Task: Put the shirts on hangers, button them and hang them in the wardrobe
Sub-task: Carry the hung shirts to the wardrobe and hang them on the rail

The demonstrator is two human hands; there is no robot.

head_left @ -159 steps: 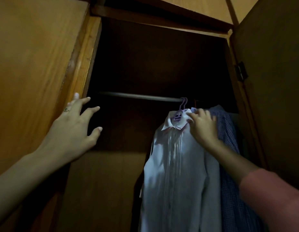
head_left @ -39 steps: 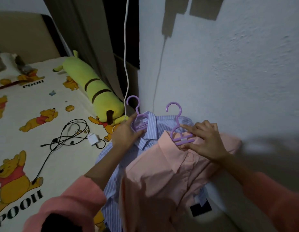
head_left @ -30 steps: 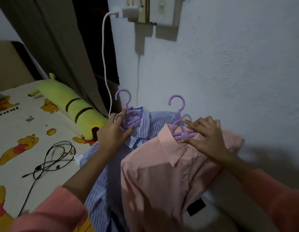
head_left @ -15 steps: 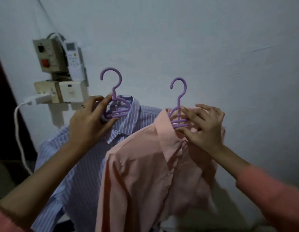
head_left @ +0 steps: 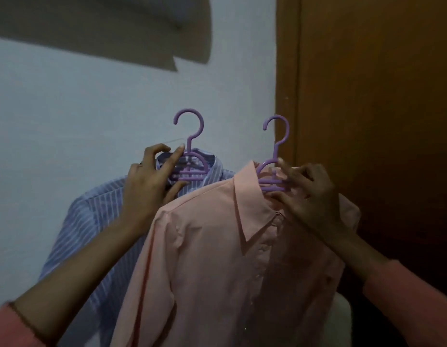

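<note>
— Where are the shirts?
— Held up by the wooden door (head_left: 367,121). Left hand (head_left: 148,186) grips the striped shirt's (head_left: 92,221) hanger (head_left: 190,156); right hand (head_left: 310,196) pinches the pink shirt's (head_left: 217,259) hanger (head_left: 273,169).

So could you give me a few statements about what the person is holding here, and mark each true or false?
1. The left hand grips the purple hanger of the blue striped shirt. True.
2. The pink shirt hangs behind the striped one. False: the pink shirt is in front and overlaps it.
3. The right hand holds the pink shirt's hanger near the collar. True.
4. Both hanger hooks are already over a wardrobe rail. False: both hooks are free in the air, with no rail in view.
5. A brown wooden panel stands to the right of the white wall. True.
</note>
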